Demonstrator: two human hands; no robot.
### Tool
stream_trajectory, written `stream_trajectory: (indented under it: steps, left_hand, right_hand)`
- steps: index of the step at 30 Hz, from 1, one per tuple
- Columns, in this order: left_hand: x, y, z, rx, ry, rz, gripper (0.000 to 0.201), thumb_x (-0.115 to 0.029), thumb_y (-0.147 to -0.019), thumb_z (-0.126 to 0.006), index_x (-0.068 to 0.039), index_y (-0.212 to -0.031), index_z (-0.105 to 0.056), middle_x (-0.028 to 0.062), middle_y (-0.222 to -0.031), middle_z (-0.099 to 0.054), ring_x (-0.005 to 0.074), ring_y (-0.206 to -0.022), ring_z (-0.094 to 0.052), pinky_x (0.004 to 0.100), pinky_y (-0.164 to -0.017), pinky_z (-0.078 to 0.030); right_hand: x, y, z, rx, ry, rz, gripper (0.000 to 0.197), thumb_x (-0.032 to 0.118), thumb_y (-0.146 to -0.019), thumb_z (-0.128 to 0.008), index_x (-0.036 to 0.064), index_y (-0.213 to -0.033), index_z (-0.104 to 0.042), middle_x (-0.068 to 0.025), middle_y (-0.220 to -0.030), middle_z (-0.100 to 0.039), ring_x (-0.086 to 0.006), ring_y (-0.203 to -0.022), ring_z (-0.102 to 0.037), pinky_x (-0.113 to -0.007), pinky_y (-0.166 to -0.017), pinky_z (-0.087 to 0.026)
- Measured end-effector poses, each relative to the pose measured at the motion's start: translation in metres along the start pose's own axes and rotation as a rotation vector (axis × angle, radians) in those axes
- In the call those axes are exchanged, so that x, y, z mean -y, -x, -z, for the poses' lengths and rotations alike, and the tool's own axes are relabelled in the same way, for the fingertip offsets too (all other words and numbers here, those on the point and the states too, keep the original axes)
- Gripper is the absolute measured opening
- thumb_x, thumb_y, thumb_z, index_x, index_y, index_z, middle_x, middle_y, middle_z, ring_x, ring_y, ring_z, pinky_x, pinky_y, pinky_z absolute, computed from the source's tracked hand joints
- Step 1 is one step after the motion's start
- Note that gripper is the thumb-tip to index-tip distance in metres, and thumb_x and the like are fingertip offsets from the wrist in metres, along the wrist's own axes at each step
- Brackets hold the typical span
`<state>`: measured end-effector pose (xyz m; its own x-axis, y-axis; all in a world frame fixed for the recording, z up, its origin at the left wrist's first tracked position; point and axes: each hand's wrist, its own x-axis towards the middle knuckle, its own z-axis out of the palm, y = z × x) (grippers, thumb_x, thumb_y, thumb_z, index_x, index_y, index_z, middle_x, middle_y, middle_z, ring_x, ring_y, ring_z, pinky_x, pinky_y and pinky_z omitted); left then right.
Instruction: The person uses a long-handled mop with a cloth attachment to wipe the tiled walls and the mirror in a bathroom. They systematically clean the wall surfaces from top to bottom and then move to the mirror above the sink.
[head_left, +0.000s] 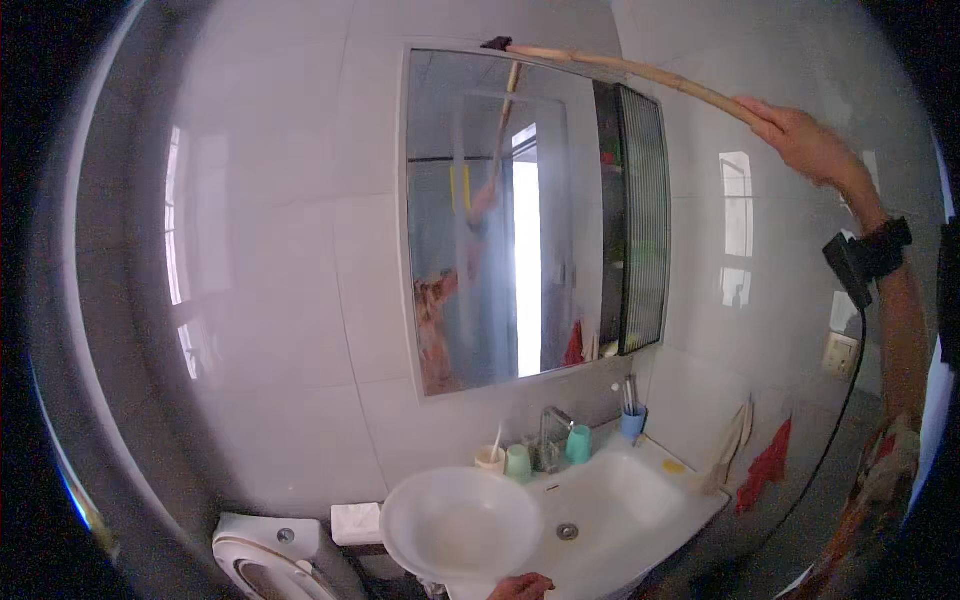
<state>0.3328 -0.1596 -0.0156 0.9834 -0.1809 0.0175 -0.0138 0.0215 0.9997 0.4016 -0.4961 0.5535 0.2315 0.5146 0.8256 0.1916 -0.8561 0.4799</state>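
Observation:
My right hand [805, 143] is raised at the upper right, closed around a long bamboo stick [660, 78]. The far end of the stick carries a dark tip [497, 44], which meets the top edge of the wall mirror [500, 230]; whether it is a cloth or bristles is too small to tell. In the mirror the stick and arm are reflected. My left hand [522, 587] shows only in part at the bottom edge, by the front of the sink [610, 500], its fingers loosely out and nothing seen in them. Beside it stands a wide white basin [410, 530].
Cups [518, 464], a faucet [546, 440] and a blue toothbrush holder [633, 422] line the sink's back. A ribbed-glass cabinet [642, 220] adjoins the mirror. Red and beige cloths hang right. A toilet [270, 540] stands left. A black cable [845, 420] trails from my right wrist strap.

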Motion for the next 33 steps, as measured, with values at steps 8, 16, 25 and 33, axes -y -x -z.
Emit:
stream_trajectory:
  steps: [8,16,25,33]
  left_hand:
    - [-0.005,0.000,0.007,0.005,-0.053,0.002,0.025,-0.027,-0.086,-0.050,-0.004,-0.090,-0.060,0.0003,-0.054,-0.047,0.0103,-0.046,-0.041,0.0251,-0.042,-0.034]
    - [-0.012,-0.008,0.006,0.037,0.067,0.042,0.031,-0.034,-0.080,-0.057,-0.005,-0.090,-0.059,-0.0016,-0.059,-0.047,0.0081,-0.052,-0.041,0.0254,-0.047,-0.033]
    - [0.003,-0.006,0.004,-0.104,0.144,-0.048,0.030,-0.032,-0.085,-0.051,-0.004,-0.091,-0.058,-0.0021,-0.058,-0.045,0.0084,-0.051,-0.040,0.0242,-0.047,-0.034]
    - [0.012,0.002,-0.012,-0.473,0.001,0.179,0.030,-0.031,-0.088,-0.046,-0.003,-0.094,-0.056,-0.0025,-0.055,-0.041,0.0075,-0.045,-0.036,0.0239,-0.042,-0.032]
  right_hand:
    - [0.035,0.012,-0.028,0.091,0.040,-0.164,0.042,0.025,-0.092,-0.037,0.0143,-0.132,-0.031,-0.0122,-0.066,-0.055,-0.0229,-0.054,-0.052,-0.037,-0.054,-0.041]
    - [0.059,-0.003,-0.100,0.029,-0.267,-0.335,0.043,0.022,-0.091,-0.036,0.0149,-0.132,-0.027,-0.0189,-0.066,-0.055,-0.0316,-0.056,-0.055,-0.043,-0.054,-0.042]
    - [0.064,-0.120,-0.152,-0.227,-0.570,-0.296,0.039,0.020,-0.087,-0.037,0.0015,-0.122,-0.036,-0.0261,-0.090,-0.057,-0.0417,-0.080,-0.055,-0.049,-0.069,-0.044]
    - [0.065,-0.214,-0.173,-0.214,-0.573,-0.396,0.033,0.019,-0.087,-0.033,0.0081,-0.119,-0.034,-0.0205,-0.076,-0.057,-0.0316,-0.053,-0.057,-0.039,-0.042,-0.044]
